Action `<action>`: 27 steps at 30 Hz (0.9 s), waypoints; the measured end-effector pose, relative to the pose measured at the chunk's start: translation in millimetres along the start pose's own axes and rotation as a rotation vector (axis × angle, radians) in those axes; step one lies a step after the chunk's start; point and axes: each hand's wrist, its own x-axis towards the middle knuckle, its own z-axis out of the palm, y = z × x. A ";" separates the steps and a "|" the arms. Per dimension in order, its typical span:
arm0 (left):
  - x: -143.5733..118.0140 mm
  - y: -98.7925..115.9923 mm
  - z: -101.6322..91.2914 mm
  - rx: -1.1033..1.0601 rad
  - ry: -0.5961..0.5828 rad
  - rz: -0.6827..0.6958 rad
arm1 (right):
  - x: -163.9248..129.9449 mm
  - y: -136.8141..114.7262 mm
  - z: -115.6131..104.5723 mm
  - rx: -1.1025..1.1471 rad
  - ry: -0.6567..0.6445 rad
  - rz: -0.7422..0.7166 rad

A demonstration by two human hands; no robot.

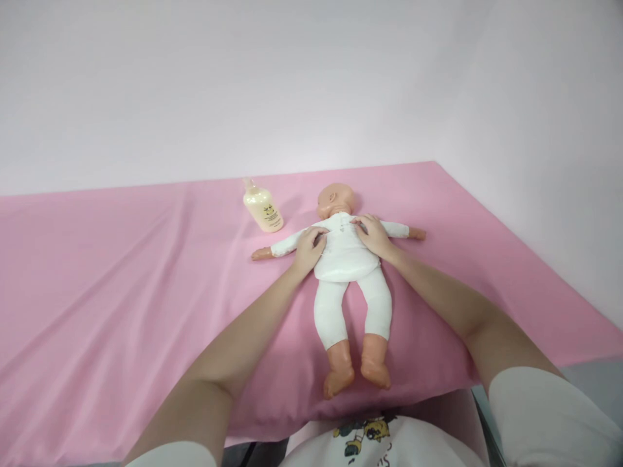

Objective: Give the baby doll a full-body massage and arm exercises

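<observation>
A baby doll [346, 250] with a white cloth body lies on its front. Its head is turned to the left, its arms are spread wide, and its bare feet point toward me. My left hand [310, 246] rests on the left side of the doll's upper back, fingers slightly bent and thumb apart. On the opposite side, my right hand [372, 235] touches the back near the shoulder, its fingers loosely stretched inward. Neither hand grips anything. Left of the doll's head, a pale yellow lotion bottle [263, 209] with a clear cap appears to lie or stand tilted in view.
A pink cloth [121, 292] with soft folds covers the table. White walls [219, 84] rise behind it and to the right. The table's near edge is close to my body, just past the doll's feet.
</observation>
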 end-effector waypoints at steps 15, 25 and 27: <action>0.9 2.2 0.2 -0.009 -0.012 -0.007 | -0.3 0.4 -1.0 0.034 -0.020 -0.009; -5.9 17.4 -8.4 0.072 -0.116 0.208 | -7.0 -42.3 -17.1 -0.308 -0.230 -0.033; -9.6 23.7 -11.5 0.067 -0.260 0.318 | -15.9 -61.9 -22.2 -0.373 -0.343 -0.035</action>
